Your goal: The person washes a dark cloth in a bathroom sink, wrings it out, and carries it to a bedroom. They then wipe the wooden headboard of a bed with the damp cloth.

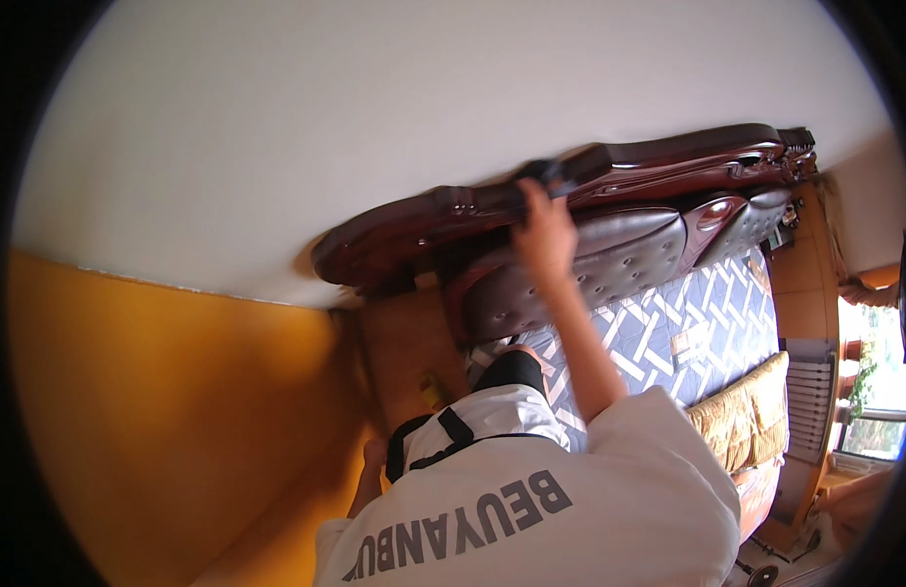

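My right hand point(547, 231) reaches up to the carved dark-wood top rail of a bed headboard point(688, 150). It grips a dark, blurred item, seemingly a cloth point(547, 173), against the rail. Below the rail run tufted dark leather-like panels point(622, 268), their buttons showing. My left hand point(375, 453) hangs low at my left side, beside my shorts; its fingers are too hidden to read.
A mattress with a grey and white lattice pattern point(647, 330) lies to my right, with folded gold-brown bedding point(746, 411) on it. An orange wall point(167, 396) stands close on my left. Farther right are a radiator point(807, 403) and a bright window point(875, 381).
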`<control>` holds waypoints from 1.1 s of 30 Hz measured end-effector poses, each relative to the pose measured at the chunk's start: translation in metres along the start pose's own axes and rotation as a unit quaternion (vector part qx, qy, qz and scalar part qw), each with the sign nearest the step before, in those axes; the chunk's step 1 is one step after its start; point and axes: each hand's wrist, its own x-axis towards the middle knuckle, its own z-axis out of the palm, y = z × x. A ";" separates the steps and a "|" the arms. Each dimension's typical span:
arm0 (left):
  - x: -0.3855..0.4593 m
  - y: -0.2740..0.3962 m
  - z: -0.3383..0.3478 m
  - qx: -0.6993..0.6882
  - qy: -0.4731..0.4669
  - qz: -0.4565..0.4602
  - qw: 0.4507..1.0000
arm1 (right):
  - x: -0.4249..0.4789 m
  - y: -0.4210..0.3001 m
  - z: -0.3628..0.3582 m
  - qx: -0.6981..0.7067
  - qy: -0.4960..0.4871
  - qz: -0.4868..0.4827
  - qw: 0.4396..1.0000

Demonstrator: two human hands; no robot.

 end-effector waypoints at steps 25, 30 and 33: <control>0.030 0.042 -0.010 -0.147 0.061 0.024 0.987 | 0.016 0.033 -0.029 -0.069 -0.087 -0.170 0.979; 0.001 0.041 -0.020 -0.096 0.135 0.032 0.986 | 0.028 0.029 -0.057 -0.172 0.046 -0.116 0.977; -0.003 0.053 -0.029 -0.088 0.114 0.043 0.989 | 0.004 0.008 -0.006 -0.011 -0.013 -0.015 1.000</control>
